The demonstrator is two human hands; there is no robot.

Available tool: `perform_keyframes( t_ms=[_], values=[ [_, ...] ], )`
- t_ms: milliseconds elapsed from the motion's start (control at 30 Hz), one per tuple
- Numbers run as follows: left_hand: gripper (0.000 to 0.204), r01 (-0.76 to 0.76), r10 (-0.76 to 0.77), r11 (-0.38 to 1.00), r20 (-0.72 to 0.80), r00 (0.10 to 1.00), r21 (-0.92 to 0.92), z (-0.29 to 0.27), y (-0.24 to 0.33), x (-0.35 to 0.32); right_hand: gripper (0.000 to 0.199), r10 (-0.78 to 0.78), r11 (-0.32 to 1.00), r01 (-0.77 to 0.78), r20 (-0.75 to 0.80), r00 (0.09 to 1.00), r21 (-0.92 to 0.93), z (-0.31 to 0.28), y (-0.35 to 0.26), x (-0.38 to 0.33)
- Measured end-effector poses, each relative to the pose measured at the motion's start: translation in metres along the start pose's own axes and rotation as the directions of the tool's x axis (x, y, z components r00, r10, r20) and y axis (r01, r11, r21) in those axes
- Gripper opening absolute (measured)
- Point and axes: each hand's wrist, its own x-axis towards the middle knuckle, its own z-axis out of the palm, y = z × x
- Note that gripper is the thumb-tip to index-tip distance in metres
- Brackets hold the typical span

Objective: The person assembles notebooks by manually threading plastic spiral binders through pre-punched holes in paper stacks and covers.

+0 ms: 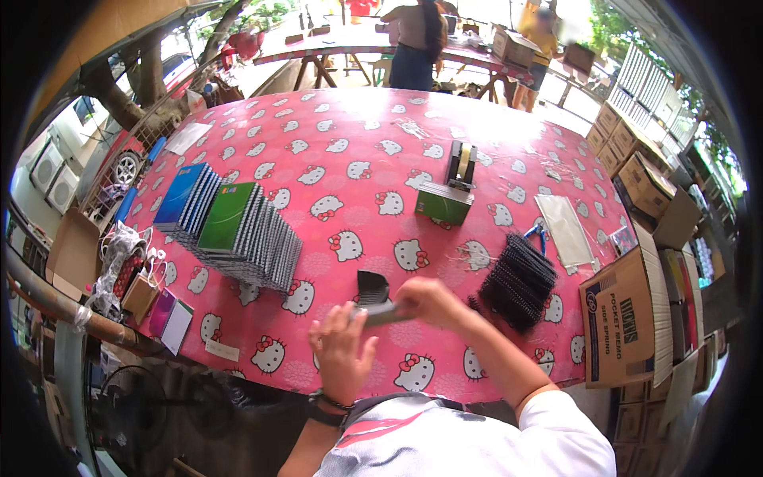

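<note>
2 forearms (501,358) reach forward; left grip (343,350) extended, thumb (369,351) apart, right grip (429,302) curled.

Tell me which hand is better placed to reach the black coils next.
Likely the right hand: it is nearer the black coils, which lie to its right; the left hand is farther away.

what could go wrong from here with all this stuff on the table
The black coils lie in a loose pile close to the right forearm, so a sweep of that arm might scatter them. The green notebooks stand piled high to the left of the left hand; a knock could topple them.
</note>
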Motion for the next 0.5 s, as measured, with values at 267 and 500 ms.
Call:
perform_keyframes(
  t_ms=[267,500],
  values=[
    [0.020,0.104,-0.082,0.991,0.231,0.969,-0.087,0.029,-0.030,-0.036,0.049,0.214,0.942,-0.045,-0.490,0.845,0.333,-0.026,0.086,0.008],
    [0.020,0.184,-0.166,0.981,0.218,0.962,-0.066,0.022,-0.037,-0.046,0.077,0.279,0.905,-0.425,-0.789,0.547,0.025,-0.097,0.216,0.033]
  ],
)
